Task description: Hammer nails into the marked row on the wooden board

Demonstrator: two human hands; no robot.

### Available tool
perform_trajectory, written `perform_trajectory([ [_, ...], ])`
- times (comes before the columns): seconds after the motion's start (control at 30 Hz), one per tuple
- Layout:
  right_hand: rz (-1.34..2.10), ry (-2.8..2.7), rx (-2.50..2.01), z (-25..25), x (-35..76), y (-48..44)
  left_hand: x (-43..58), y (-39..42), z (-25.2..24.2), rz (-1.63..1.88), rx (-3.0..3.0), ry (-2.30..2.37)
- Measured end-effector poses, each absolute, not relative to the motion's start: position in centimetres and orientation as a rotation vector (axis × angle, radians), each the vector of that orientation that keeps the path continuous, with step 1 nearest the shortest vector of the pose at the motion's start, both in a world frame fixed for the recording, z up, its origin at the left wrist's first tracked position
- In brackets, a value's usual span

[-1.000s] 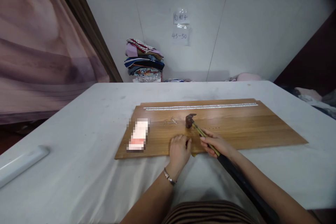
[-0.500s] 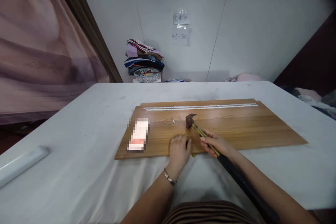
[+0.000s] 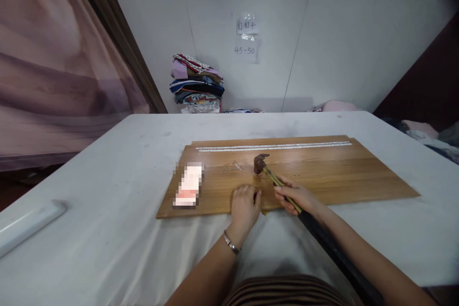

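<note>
My right hand (image 3: 296, 197) is wrapped around the yellow-green part of the handle of a claw hammer (image 3: 283, 189); the black grip runs back along my forearm. The rusty brown hammer head (image 3: 258, 164) is low over a wooden board (image 3: 333, 172); I cannot tell whether it touches. My left hand (image 3: 245, 203), wearing a metal bracelet (image 3: 232, 243), rests on the board's near edge with its fingers curled in, left of the hammer; the fingertips are partly hidden. Several loose nails (image 3: 233, 167) lie on the board left of the hammer head. Small dark nail heads or holes (image 3: 294, 175) dot the board to its right.
A blurred-out phone-like rectangle (image 3: 190, 184) lies on the board's left. White strips (image 3: 276, 146) run along its far side. The board lies on a white-covered table (image 3: 107, 177) with a white tube-like object (image 3: 32, 224) at left. Folded clothes (image 3: 197, 83) are stacked behind.
The hammer head has shifted up very slightly. My hands, the board and the loose nails look almost the same.
</note>
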State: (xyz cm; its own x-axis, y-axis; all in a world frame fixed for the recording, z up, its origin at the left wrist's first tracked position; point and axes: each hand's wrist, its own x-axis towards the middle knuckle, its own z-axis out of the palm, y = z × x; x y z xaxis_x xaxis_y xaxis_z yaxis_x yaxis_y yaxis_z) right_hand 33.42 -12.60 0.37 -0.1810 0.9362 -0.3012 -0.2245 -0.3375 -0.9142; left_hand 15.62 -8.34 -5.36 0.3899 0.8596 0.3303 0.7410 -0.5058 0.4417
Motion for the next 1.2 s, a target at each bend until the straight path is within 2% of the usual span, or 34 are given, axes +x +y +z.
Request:
perform_trajectory([
  [1.2, 1.643, -0.98, -1.205, 0.9, 33.4, -12.4, 15.6, -8.4, -5.4, 0.805, 2.437, 1.417],
])
